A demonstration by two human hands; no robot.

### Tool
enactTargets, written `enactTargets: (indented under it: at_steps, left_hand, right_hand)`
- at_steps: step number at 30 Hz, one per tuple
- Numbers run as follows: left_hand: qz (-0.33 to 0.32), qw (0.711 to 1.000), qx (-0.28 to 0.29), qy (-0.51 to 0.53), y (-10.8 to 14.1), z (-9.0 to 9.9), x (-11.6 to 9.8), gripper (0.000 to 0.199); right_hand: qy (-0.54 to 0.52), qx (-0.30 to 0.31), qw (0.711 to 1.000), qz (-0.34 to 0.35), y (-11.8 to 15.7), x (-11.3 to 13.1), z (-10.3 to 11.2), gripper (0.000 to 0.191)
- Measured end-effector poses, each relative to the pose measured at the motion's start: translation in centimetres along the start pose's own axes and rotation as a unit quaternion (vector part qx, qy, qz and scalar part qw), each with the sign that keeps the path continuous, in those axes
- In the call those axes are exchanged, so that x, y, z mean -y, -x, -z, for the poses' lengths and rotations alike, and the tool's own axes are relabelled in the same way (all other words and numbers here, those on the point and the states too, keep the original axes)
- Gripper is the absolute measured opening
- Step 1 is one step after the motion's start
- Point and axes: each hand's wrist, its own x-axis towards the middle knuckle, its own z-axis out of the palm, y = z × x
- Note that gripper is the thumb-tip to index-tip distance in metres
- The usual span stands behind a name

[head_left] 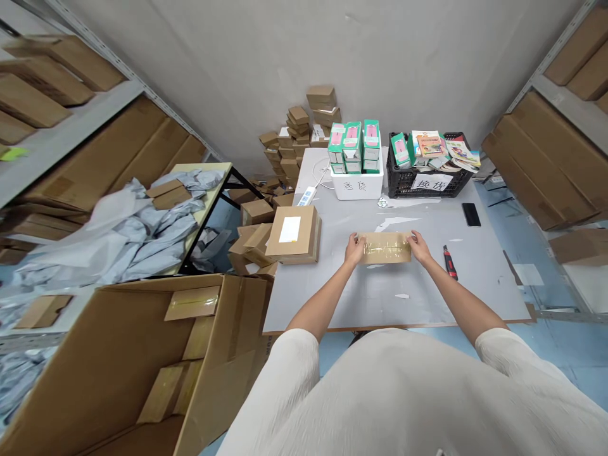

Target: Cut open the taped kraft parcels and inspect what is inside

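My left hand [354, 248] and my right hand [418, 246] grip the two short ends of a flat kraft cardboard box [386, 247]. Strips of clear packing tape run across its top. The box lies on a grey table [380, 297], close to the table's front edge. A red and black utility knife [449, 263] lies just right of my right hand, apart from it. A black smartphone [471, 214] rests further back on the right.
At the back of the table stand a white foam box [356, 187] of green and pink packages and a black plastic crate [427, 171] with booklets. A parcel with a white label [291, 231] sits left among loose cartons. A large open carton [142, 367] stands at lower left, below grey mailer bags [142, 240] and shelves.
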Motion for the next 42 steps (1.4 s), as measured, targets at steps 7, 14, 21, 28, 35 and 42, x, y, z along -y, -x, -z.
enactTargets:
  at_steps: [7, 14, 21, 28, 35, 42]
  left_hand:
    - [0.015, 0.999, 0.026, 0.037, 0.7, 0.5, -0.4, 0.062]
    - [0.045, 0.998, 0.029, 0.023, 2.4, -0.6, 2.0, 0.057]
    - [0.054, 0.998, 0.023, 0.002, 2.7, -1.2, 4.3, 0.058]
    - [0.073, 0.996, 0.037, -0.027, 2.0, -1.1, 4.9, 0.059]
    - [0.056, 0.997, 0.035, 0.027, -1.5, -2.0, 1.1, 0.069]
    - [0.061, 0.995, 0.039, 0.070, -2.3, -1.5, -1.3, 0.078]
  right_hand:
    - [-0.014, 0.005, 1.000, 0.021, 0.1, -0.3, 0.0, 0.081]
    - [0.036, -0.005, 0.999, -0.020, 1.5, -3.4, 0.4, 0.073]
    - [0.037, -0.005, 0.999, -0.031, 2.1, -5.3, 0.4, 0.067]
    - [0.055, 0.027, 0.997, -0.054, 2.0, -6.0, 1.0, 0.060]
    - [-0.032, 0.060, 0.997, -0.030, -0.5, -1.1, 0.6, 0.061]
    - [-0.056, 0.071, 0.994, -0.053, -0.8, 0.8, 0.7, 0.082]
